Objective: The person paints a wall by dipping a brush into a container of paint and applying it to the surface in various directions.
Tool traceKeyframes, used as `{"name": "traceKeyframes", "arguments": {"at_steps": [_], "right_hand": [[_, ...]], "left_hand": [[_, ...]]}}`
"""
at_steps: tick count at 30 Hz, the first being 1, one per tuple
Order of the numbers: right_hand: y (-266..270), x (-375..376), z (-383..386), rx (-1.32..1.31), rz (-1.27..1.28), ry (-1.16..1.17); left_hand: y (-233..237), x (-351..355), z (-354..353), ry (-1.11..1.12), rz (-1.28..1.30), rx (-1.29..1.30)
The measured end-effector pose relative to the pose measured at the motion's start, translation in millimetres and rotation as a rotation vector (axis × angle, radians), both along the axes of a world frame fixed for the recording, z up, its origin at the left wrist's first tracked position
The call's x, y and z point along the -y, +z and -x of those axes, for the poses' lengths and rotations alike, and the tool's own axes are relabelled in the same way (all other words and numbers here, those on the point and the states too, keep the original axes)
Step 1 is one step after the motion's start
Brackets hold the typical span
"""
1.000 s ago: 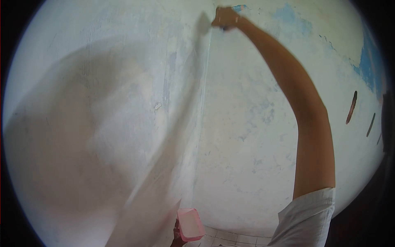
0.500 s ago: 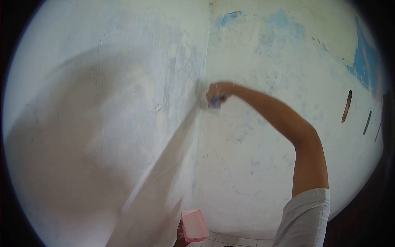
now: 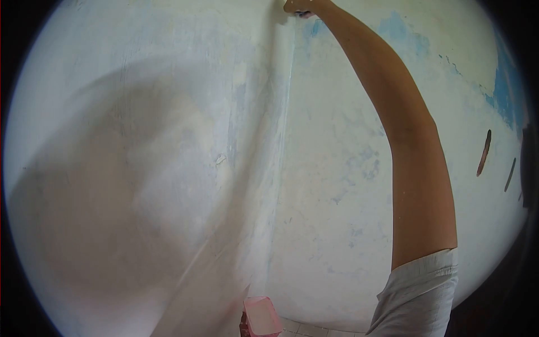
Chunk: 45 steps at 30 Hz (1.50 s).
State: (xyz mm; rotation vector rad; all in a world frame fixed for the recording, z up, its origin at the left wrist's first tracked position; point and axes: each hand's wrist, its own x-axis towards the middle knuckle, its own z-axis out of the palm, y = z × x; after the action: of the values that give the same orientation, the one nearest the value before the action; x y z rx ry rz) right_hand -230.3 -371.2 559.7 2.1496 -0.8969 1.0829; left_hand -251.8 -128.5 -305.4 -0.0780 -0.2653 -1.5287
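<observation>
sleeve: white short sleeve (image 3: 418, 297) at lower right, closest to the camera.
left hand: left hand (image 3: 242, 327) low at the frame's bottom edge, only partly in view. Fingers wrapped on the side of the pink tub (image 3: 261, 317), held roughly upright with its open mouth towards the camera. Contents unreadable.
floor: pale tiles (image 3: 314, 331) just behind the tub.
right arm: right arm (image 3: 415, 168) fully stretched, up and to the left.
right hand: right hand (image 3: 297, 5) at the very top edge, curled shut on a small tool (image 3: 304, 14). Only a dark tip shows; type unclear.
contact: tool tip sits on the corner seam (image 3: 287, 140) where the two wall faces meet, at the top of reach.
wall: patchy whitish wall (image 3: 337, 236), blue paint remnants (image 3: 505, 95) upper right, dark streaks (image 3: 483, 153) at far right.
step (my read): working the corner seam, hand at the top of a stroke.
next move needs: steady pressure down the seam with the tip kept in the corner line, and the tub kept level and within reach.
</observation>
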Motion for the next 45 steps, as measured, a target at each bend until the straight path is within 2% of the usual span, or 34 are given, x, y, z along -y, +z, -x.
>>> {"name": "traceKeyframes", "arguments": {"at_steps": [2, 4, 5, 6, 8, 10, 12, 14, 15, 16, 19, 20, 22, 24, 25, 26, 27, 28, 29, 30, 31, 32, 33, 34, 35, 36, 38, 39, 41, 42, 43, 44, 45], "right_hand": [[-34, -5, 8, -0.103, -0.190, 0.083], [-82, 0, 11, -0.021, -0.237, 0.137], [-101, 17, 11, -0.281, -0.023, 0.046], [-128, 16, 10, -0.166, -0.118, 0.097], [-181, 25, 18, -0.308, 0.018, 0.062], [-248, 36, 19, -0.350, 0.019, 0.038], [-317, 22, 33, -0.529, -0.056, 0.102], [-391, 6, 43, -0.429, -0.321, 0.123], [-426, -3, 48, -0.510, -0.312, 0.065], [-461, -2, 48, -0.544, -0.406, 0.060], [-558, 22, 53, -0.610, -0.819, 0.100], [-556, 22, 59, -0.599, -0.821, 0.092], [-534, 26, 79, -0.515, -1.138, 0.045], [-517, 131, 94, -1.053, -0.321, 0.380], [-466, 120, 96, -0.674, -0.845, 0.342], [-427, 159, 95, -0.948, -0.269, 0.888], [-378, 171, 88, -1.091, -0.418, 0.776], [-339, 175, 84, -0.937, -0.691, 0.631], [-295, 123, 85, -0.935, -0.553, 0.495], [-262, 83, 73, -0.428, -1.007, 0.175], [-233, 121, 73, -0.757, -0.593, 0.432], [-205, 108, 69, -0.801, -0.465, 0.366], [-187, 61, 68, -0.820, -0.453, 0.278], [-159, 104, 62, -0.789, -0.497, 0.553], [-130, 108, 45, -0.567, -0.759, 0.286], [-142, 40, 41, -0.355, -0.345, -0.105], [-144, 16, 30, -0.252, 0.008, -0.156], [-156, 27, 26, -0.253, 0.005, -0.156], [-191, 49, 23, 0.004, 0.325, -0.096], [-212, 28, 36, -0.221, 0.017, -0.009], [-241, 54, 35, -0.268, 0.075, -0.030], [-283, 57, 37, -0.233, 0.109, -0.146], [-326, 46, 43, -0.227, 0.000, -0.117]], "left_hand": [[-1, -2, -3, 0.027, -0.012, 0.032], [-5, -9, 3, 0.045, -0.039, 0.054], [-8, -15, 13, 0.050, -0.055, 0.055], [-13, -26, 21, 0.056, -0.078, 0.058], [-18, -37, 28, 0.065, -0.104, 0.084], [-12, -46, 31, 0.061, -0.122, 0.101], [16, -47, 31, -0.003, -0.202, 0.138], [18, -49, 35, 0.015, -0.159, 0.207], [15, -49, 35, 0.037, -0.104, 0.285], [10, -46, 33, 0.035, -0.109, 0.284], [-14, -47, 21, -0.062, -0.222, 0.210], [-19, -44, 17, -0.081, -0.209, 0.191], [-20, -37, 19, -0.112, -0.187, 0.169], [-12, -39, 31, -0.044, -0.081, 0.161], [-16, -36, 28, -0.052, -0.081, 0.161], [-21, -34, 25, -0.073, -0.141, 0.175], [-27, -34, 22, -0.092, -0.204, 0.189], [-35, -33, 19, -0.099, -0.210, 0.192], [-43, -30, 17, -0.100, -0.235, 0.203], [-51, -27, 17, -0.098, -0.259, 0.212], [-58, -28, 19, -0.100, -0.262, 0.210], [-64, -26, 20, -0.113, -0.246, 0.162], [-66, -26, 19, -0.124, -0.230, 0.116], [-58, -27, 18, -0.121, -0.230, 0.116], [-42, -30, 18, -0.129, -0.222, 0.131], [-32, -31, 16, -0.138, -0.215, 0.147], [-34, -28, 12, -0.163, -0.223, 0.166], [-33, -28, 11, -0.185, -0.233, 0.187], [-29, -29, 8, -0.175, -0.242, 0.203], [-27, -28, 7, -0.162, -0.245, 0.213], [-26, -28, 5, -0.168, -0.249, 0.213], [-25, -26, 3, -0.173, -0.218, 0.224], [-22, -26, 1, -0.179, -0.187, 0.234]]}}
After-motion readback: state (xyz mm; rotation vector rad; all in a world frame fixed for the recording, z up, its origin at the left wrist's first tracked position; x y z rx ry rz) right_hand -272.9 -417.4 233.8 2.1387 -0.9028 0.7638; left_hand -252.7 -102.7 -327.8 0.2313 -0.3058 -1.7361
